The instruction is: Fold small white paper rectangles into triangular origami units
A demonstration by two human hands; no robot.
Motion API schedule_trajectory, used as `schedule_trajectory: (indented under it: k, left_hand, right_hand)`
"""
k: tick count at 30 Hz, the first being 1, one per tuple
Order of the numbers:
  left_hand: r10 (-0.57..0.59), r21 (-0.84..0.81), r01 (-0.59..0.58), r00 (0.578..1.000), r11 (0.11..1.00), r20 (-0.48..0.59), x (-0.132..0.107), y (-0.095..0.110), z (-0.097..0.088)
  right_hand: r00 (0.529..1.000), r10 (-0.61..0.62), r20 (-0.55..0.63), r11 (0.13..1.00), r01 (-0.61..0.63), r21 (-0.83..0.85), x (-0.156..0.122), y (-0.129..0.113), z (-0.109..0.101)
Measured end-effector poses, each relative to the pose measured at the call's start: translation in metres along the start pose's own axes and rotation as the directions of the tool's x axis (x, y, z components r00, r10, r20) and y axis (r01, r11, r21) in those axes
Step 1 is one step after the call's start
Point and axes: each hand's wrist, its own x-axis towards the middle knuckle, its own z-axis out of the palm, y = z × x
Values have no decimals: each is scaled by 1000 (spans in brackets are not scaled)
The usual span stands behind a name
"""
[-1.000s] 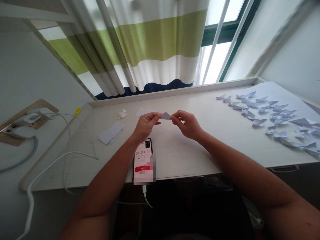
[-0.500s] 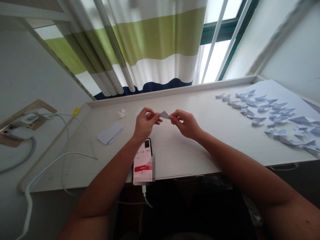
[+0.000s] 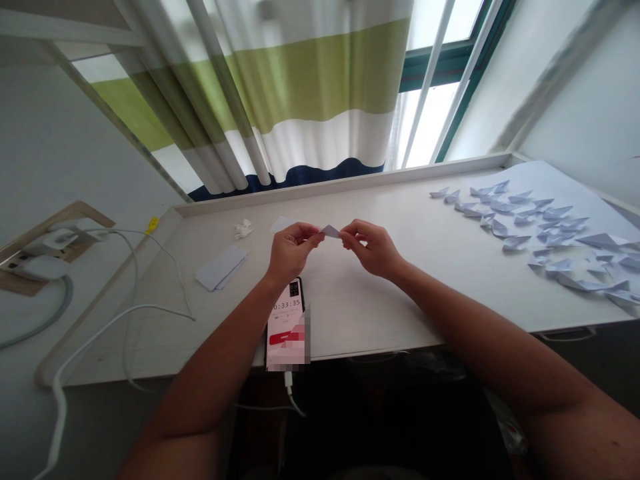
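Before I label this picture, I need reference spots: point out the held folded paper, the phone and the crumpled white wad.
Folded paper (image 3: 331, 231), head view: its visible face.
Phone (image 3: 286, 321), head view: its screen.
Crumpled white wad (image 3: 243, 229), head view: its middle.

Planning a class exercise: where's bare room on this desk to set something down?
Free: the desk between the right hand and the folded paper pieces, and right of the phone. Crowded: the right end, under those pieces.
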Motion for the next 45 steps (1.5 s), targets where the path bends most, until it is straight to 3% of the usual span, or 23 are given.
schedule_trajectory:
  k: [6,10,13,17,22,26,31,34,37,42,45]
  left_hand:
    - [-66,39,65,997,997,33,0,7,-1]
    - [-90,-106,88,996,990,-16,1,7,1]
    - [-173,-209,166,985,964,-20,1,5,2]
    - [-249,-190,249,968,950,24,0,5,1]
    - [-87,-97,88,996,991,21,-2,8,4]
    - [87,-11,-87,996,996,-8,-3,5,3]
    - [324,219,-334,943,917,79,-3,3,-4]
    - [417,250,-432,902,866,114,-1,3,-6]
    - [418,238,-431,902,870,107,0,3,-6]
    - [315,213,-315,949,925,37,-1,5,-5]
    - [298,209,-298,954,931,30,-3,6,-4]
  right_hand:
    - [1000,9,2,1000,-9,15,0,0,-1]
    - [996,85,-6,996,-85,35,1,-1,0]
    - [986,169,-4,982,-168,90,1,0,0]
    - [977,213,16,969,-214,128,3,0,0]
    - [959,283,34,933,-283,221,4,1,0]
    - [928,368,61,843,-361,398,6,3,1]
    - [892,435,121,732,-429,530,8,1,-1]
    - [884,444,146,697,-443,565,9,-1,-1]
    - [888,442,129,703,-432,565,8,-2,-1]
    - [915,399,63,739,-362,569,7,-4,1]
    - [934,357,29,766,-310,563,6,-5,1]
